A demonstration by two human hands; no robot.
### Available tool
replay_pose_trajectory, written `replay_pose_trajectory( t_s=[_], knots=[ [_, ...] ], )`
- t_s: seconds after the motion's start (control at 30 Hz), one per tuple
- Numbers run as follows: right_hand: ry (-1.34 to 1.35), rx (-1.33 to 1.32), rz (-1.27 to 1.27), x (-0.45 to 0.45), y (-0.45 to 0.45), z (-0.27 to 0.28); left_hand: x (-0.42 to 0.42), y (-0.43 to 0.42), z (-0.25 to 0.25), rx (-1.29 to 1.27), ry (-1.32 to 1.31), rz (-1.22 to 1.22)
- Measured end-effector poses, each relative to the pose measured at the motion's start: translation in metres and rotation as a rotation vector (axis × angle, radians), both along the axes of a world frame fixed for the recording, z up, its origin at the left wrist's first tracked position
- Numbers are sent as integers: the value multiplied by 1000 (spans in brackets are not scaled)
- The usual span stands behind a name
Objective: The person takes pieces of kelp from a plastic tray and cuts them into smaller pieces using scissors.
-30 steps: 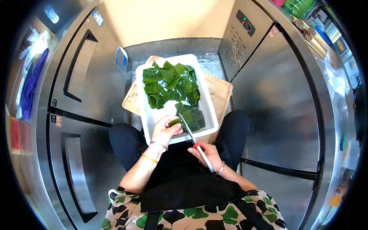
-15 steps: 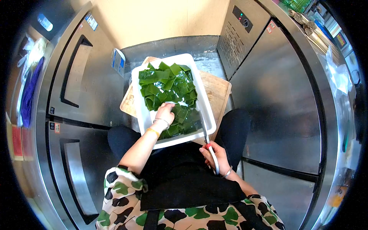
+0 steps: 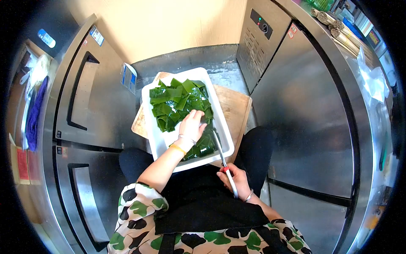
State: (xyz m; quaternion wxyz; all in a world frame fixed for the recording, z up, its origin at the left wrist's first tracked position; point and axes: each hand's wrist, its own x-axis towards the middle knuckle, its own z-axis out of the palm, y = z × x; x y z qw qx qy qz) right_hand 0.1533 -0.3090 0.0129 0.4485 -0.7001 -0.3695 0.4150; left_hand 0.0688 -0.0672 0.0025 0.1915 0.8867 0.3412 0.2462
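Note:
Dark green, wet kelp pieces (image 3: 167, 114), cut into flat squares and strips, are heaped in a white plastic tray (image 3: 146, 111). Over the middle of the heap is my left hand (image 3: 191, 126), its thumb apart from its curved fingers and its fingertips at the kelp. I see nothing held in it. My right hand (image 3: 237, 181) is closed around the handles of a pair of scissors (image 3: 225, 166) with a red pivot area. Their blades point up and away, across the tray's near right part, by more kelp (image 3: 206, 146) at the near end.
Under the tray lies a wooden board (image 3: 237, 110). Steel cabinets stand close on the left (image 3: 101, 106) and right (image 3: 304, 118). Bundled sticks (image 3: 338, 31) and a plastic bag (image 3: 374, 80) lie on the right counter. My knees flank the tray.
My left hand has shifted right and slightly up over the kelp, thumb now spread. The scissors stay in my right hand, tilted a little more to the left. The view has shifted slightly.

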Motion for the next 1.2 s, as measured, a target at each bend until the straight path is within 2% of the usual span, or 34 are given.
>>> replay_pose_trajectory(
  t_s=[0.03,0.13,0.2,0.27,0.37,0.43,0.5,0.53,0.6,0.63,0.73,0.87,1.0,1.07,1.1,1.2],
  knots=[
    [16,-26,4,0,0,0,5,6,-7,104,-1,14],
    [-2,17,0,-1,0,1,8,19,-22,100,86,-3],
    [-44,18,6,1,-2,3,6,25,-29,112,-39,1],
    [-21,21,13,1,-2,1,0,34,-30,-137,-173,104],
    [13,7,16,0,-3,-4,-15,33,2,-561,-283,215],
    [28,22,19,0,0,-2,-27,40,4,-793,-466,265],
    [45,35,27,-1,2,0,-38,40,10,-1074,-840,114],
    [67,18,54,0,4,3,-42,37,28,-1330,-1039,84],
    [87,-2,91,-1,8,9,-64,27,19,-1054,-937,-126],
    [131,25,127,-3,10,11,-70,23,18,-1039,-969,-189],
    [270,4,206,-9,16,20,-85,18,3,-1296,-1208,-283],
    [505,-71,296,-20,28,32,-94,-2,-1,-1570,-1464,-213],
    [605,-74,225,-24,40,33,-102,-24,-5,-1626,-1378,-65],
    [565,-45,187,-24,45,35,-105,-29,-3,-1722,-1304,16],
    [502,-53,184,-24,47,40,-103,-39,29,-1811,-1383,78],
    [333,-51,207,-24,48,46,-101,-41,34,-1851,-1363,111]
  ],
)
